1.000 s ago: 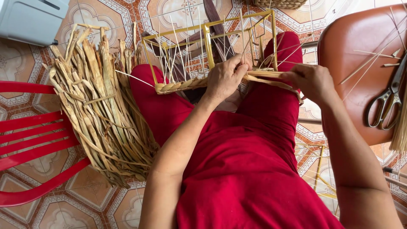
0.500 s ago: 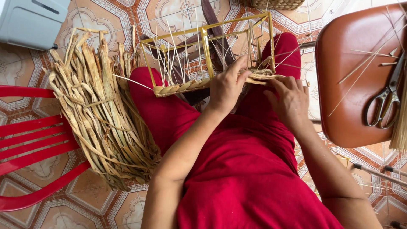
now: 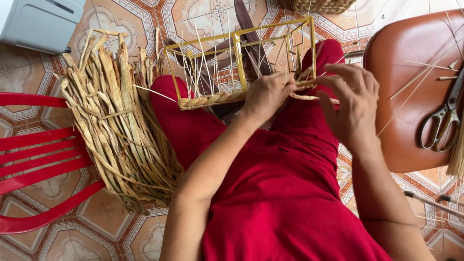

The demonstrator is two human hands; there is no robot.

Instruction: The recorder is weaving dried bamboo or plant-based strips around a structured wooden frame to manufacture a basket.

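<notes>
Hands: two, left (image 3: 266, 94), right (image 3: 350, 104) | frame (image 3: 237, 48): one | scissors (image 3: 442, 118): one

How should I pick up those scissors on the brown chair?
Probably by the looped handles of the scissors, coming from above. They lie flat on the brown chair seat with the loops toward you and the blades pointing away, so your fingers stay off the sharp end.

Left hand (image 3: 267, 95) curled shut, right hand (image 3: 352, 99) spread with fingers bent, both forearms reaching forward.

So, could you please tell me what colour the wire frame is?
The wire frame is yellow, clearest in the head view.
</notes>
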